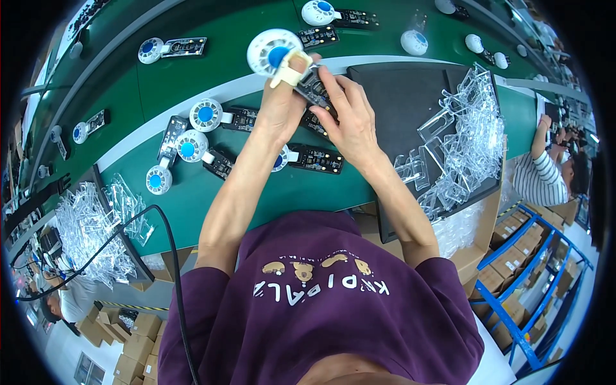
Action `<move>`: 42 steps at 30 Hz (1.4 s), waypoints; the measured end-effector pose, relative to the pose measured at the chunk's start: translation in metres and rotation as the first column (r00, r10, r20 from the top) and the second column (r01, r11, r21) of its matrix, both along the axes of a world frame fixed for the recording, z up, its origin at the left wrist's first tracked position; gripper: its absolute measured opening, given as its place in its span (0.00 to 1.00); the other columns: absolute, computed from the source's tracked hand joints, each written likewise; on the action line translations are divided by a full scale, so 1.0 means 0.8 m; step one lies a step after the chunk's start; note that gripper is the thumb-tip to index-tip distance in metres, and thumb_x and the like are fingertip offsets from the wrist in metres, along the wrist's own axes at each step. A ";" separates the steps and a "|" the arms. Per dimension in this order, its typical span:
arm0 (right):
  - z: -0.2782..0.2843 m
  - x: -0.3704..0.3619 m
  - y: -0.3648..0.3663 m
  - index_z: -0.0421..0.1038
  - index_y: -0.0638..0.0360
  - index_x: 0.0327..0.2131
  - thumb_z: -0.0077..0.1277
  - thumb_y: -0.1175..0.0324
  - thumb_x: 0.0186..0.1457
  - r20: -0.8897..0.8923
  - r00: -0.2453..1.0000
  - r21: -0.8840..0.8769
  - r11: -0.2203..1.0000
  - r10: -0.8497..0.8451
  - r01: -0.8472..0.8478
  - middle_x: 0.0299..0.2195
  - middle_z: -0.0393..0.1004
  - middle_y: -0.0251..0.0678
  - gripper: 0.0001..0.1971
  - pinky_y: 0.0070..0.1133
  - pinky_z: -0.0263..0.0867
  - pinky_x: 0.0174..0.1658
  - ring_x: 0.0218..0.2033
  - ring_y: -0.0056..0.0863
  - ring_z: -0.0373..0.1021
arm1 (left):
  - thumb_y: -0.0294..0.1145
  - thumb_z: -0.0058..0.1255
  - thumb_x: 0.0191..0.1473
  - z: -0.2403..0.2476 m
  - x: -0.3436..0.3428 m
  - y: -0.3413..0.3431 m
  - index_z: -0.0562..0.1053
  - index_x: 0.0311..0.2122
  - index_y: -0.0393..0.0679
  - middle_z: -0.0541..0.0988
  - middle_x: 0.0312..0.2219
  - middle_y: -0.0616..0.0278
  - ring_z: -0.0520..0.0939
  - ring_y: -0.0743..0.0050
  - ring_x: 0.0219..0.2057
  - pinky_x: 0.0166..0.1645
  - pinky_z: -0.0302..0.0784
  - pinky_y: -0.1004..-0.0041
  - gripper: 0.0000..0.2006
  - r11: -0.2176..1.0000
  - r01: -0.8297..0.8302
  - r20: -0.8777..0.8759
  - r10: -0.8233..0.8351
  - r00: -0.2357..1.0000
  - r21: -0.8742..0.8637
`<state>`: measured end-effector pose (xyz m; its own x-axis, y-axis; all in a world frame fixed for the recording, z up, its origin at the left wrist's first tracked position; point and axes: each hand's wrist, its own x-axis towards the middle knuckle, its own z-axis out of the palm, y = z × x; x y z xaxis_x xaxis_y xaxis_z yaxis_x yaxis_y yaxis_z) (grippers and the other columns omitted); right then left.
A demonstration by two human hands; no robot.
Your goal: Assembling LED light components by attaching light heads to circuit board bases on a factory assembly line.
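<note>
In front of me I hold up a unit with a round white head (262, 52), a blue centre and a dark circuit board (312, 86) as its stem. My left hand (282, 106), with a pale yellow wrap on a finger, is closed round it near the neck. On the board's right side are the fingers of my right hand (351, 122), gripping it; the fingertips are partly hidden. Below my hands several like units lie on the green bench, among them one white-headed unit (205, 115) and another unit (314, 159) partly behind my left forearm.
A black tray (404, 86) at the right holds a heap of clear plastic parts (468, 135). More clear parts (90, 231) fill a tray at the left. A black cable (173, 256) hangs over my left side. Beyond a pale rail, further units (151, 50) lie on a green belt.
</note>
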<state>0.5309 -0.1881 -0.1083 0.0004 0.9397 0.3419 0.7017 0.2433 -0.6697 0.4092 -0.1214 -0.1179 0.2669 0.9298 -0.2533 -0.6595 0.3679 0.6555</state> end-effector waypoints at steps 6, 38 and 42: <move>-0.009 -0.006 0.019 0.67 0.62 0.42 0.44 0.62 0.55 -0.368 0.866 -0.282 0.928 -0.338 0.243 0.33 0.70 0.40 0.15 0.24 0.62 0.34 0.30 0.26 0.65 | 0.28 0.52 0.50 0.015 -0.006 -0.004 0.68 0.43 0.35 0.75 0.38 0.52 0.78 0.69 0.37 0.44 0.73 0.72 0.15 0.997 0.024 -0.040 -0.027 0.999 -0.078; -0.065 0.227 -0.081 0.58 0.65 0.52 0.53 0.53 0.49 0.099 0.532 -0.328 0.477 -0.841 0.816 0.36 0.68 0.43 0.32 0.28 0.66 0.35 0.35 0.30 0.66 | 0.65 0.51 0.39 -0.069 -0.192 0.138 0.70 0.40 0.37 0.74 0.26 0.57 0.73 0.72 0.16 0.19 0.70 0.77 0.36 0.970 0.130 -0.978 -0.202 -0.048 -0.206; -0.033 0.182 -0.045 0.61 0.64 0.51 0.52 0.59 0.51 -0.532 0.430 -0.476 0.677 -0.730 0.561 0.35 0.68 0.36 0.26 0.23 0.65 0.34 0.34 0.22 0.64 | 0.60 0.55 0.40 -0.065 -0.177 0.117 0.68 0.42 0.37 0.74 0.28 0.58 0.75 0.76 0.20 0.22 0.71 0.80 0.34 0.993 0.015 -0.970 -0.119 0.210 -0.119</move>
